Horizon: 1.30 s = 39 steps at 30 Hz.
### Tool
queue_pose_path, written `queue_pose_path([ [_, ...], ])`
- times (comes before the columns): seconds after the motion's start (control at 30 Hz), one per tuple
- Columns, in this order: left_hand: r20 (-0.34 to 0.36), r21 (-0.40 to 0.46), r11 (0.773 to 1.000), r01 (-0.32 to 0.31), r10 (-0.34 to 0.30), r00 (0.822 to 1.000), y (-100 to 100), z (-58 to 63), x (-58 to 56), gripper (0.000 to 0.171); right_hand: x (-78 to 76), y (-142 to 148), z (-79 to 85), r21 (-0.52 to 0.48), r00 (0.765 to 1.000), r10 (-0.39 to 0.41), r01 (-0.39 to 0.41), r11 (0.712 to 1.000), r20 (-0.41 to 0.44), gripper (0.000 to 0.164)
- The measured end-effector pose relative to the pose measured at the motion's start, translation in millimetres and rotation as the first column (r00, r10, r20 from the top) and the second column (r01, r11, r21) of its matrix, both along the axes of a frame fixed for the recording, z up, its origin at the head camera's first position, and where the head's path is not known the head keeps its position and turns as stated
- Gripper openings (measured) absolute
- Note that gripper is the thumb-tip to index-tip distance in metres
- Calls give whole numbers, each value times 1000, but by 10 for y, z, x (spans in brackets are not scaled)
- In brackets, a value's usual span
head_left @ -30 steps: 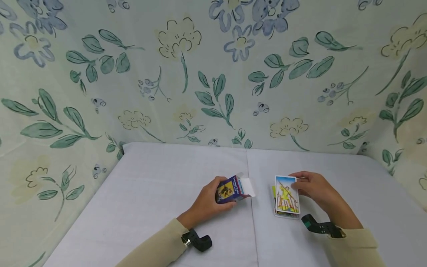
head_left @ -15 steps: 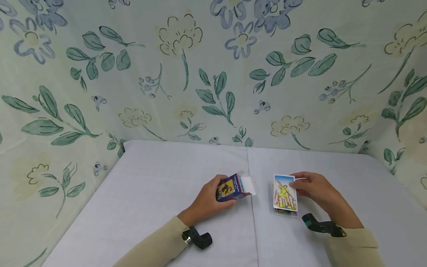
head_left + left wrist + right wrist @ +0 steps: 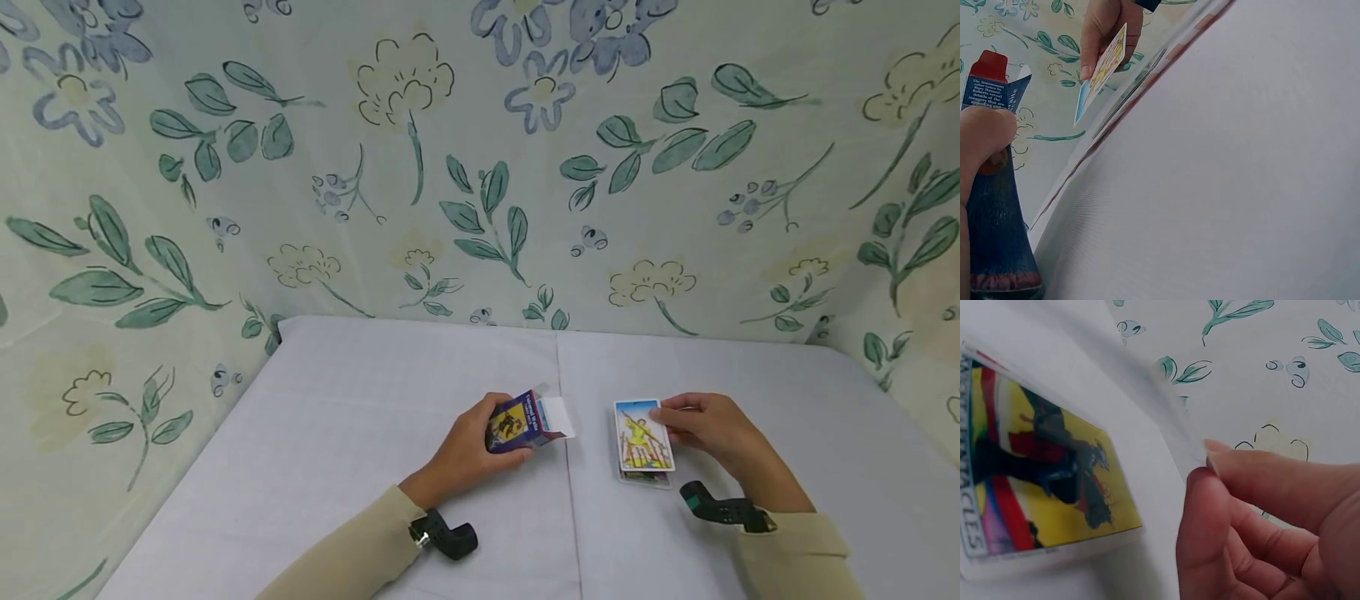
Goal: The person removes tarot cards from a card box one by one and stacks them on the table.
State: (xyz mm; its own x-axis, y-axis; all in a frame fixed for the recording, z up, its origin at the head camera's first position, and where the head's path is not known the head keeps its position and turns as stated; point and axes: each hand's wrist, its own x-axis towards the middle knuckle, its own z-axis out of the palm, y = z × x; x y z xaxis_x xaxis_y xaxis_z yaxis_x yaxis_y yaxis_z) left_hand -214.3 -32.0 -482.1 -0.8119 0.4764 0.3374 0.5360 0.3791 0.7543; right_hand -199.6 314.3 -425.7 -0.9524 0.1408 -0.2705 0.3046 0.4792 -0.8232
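My left hand (image 3: 461, 450) grips a dark blue card box (image 3: 517, 423) with a yellow picture, its white end flap (image 3: 556, 417) folded out toward the right. In the left wrist view my thumb (image 3: 988, 134) lies across the box's printed side. My right hand (image 3: 708, 425) pinches a tarot card (image 3: 642, 437) by its right edge, thumb and fingertip together. That card, with a yellow figure under blue sky, hovers over a stack of cards (image 3: 647, 480). The right wrist view shows the stack's top card (image 3: 1054, 469), yellow with a dark figure and the word PENTACLES.
A white cloth (image 3: 360, 392) covers the table, with a crease running front to back between the hands. Behind it hangs a floral curtain (image 3: 480, 167), which also drapes the sides. Each wrist wears a black camera mount.
The right hand's card shifted slightly left and up, then came down a little and tilted over the stack. My left hand and the box stay nearly still.
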Motion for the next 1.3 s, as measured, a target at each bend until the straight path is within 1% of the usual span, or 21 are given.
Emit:
queue_pose_path([
  [0.43, -27, 4, 1000, 6, -6, 1000, -1, -28, -23, 68, -7, -5, -67, 43, 999, -10, 8, 999, 49, 56],
  [0.67, -28, -1, 1000, 4, -4, 1000, 3, -21, -19, 68, -13, -27, -97, 102, 999, -25, 23, 995, 26, 51],
  [0.77, -19, 2, 1000, 7, -7, 1000, 2, -6, -9, 68, -6, -50, -81, 136, 1000, -26, 24, 990, 10, 48],
  [0.87, -10, 5, 1000, 9, -9, 1000, 1, 5, -4, 69, -3, -67, -59, 166, 1000, -20, 19, 986, 6, 46],
  [1.03, -15, 2, 1000, 8, -8, 1000, -2, 3, -6, 69, 3, -81, -53, 202, 1000, -16, 14, 979, 6, 43],
  [1.3, -16, -3, 1000, 4, -4, 1000, -2, -4, -6, 70, 4, -97, -78, 246, 999, -35, 33, 969, 4, 38],
])
